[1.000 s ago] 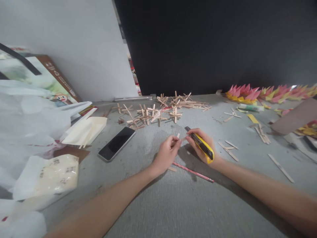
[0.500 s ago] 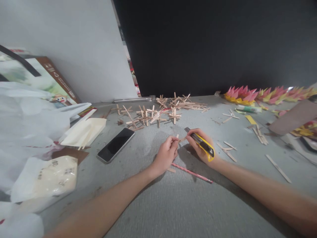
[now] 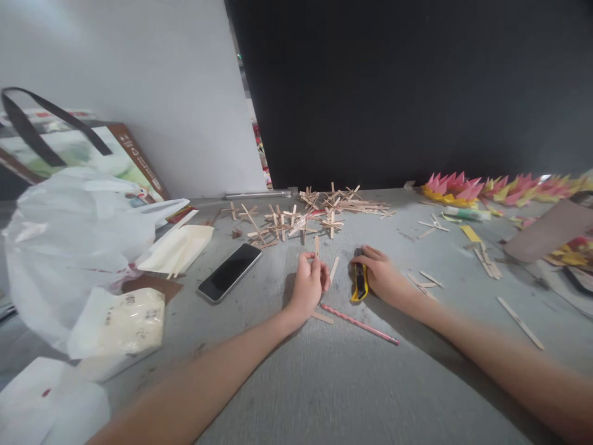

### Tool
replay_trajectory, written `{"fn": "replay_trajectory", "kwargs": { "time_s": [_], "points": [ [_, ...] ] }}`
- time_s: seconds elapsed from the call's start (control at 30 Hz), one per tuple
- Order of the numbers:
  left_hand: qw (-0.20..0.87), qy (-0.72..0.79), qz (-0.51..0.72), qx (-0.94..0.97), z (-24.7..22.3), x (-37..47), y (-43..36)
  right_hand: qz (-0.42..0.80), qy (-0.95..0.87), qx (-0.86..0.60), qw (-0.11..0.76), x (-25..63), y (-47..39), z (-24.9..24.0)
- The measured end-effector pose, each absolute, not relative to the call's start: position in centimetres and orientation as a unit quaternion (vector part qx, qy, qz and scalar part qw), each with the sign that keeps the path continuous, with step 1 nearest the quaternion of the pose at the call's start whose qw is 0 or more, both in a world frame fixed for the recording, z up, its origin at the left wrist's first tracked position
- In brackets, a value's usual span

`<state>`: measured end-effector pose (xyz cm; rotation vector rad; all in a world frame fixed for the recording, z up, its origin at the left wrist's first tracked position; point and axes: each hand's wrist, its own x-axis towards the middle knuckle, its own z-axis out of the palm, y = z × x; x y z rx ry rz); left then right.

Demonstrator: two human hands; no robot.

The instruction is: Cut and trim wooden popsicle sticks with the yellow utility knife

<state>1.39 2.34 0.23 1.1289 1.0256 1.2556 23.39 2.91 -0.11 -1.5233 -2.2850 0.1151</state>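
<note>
left hand (image 3: 309,283): raised, fingers curled and pinched | right hand (image 3: 376,272): lowered, fingers curled | both forearms: angled inward

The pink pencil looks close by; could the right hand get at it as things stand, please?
Probably yes: the pencil lies uncovered on the table, just nearer the person than the right hand, though that hand may first have to release the yellow cutter.

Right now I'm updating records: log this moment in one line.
left hand: holding wooden stick | right hand: gripping yellow cutter | striped pencil: on table | phone: left of hands
</note>
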Motion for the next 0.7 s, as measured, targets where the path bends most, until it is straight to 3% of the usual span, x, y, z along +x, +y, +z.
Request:
{"fn": "replay_trajectory", "kwargs": {
  "time_s": [0.13, 0.37, 0.7],
  "points": [
    [0.54, 0.434, 0.523, 0.497, 0.2, 1.4, 2.3, -0.03, -0.795, -0.596, 0.109, 23.2, 3.4, 1.9],
    [0.528, 0.43, 0.528, 0.507, 0.0, 1.2, 2.4, 0.097, -0.926, -0.357, 0.078, 19.2, 6.3, 4.3],
    [0.498, 0.445, 0.564, 0.486, -0.1, 1.0, 2.6, 0.137, -0.885, -0.428, 0.119, 18.6, 6.9, 4.5]
  ]
}}
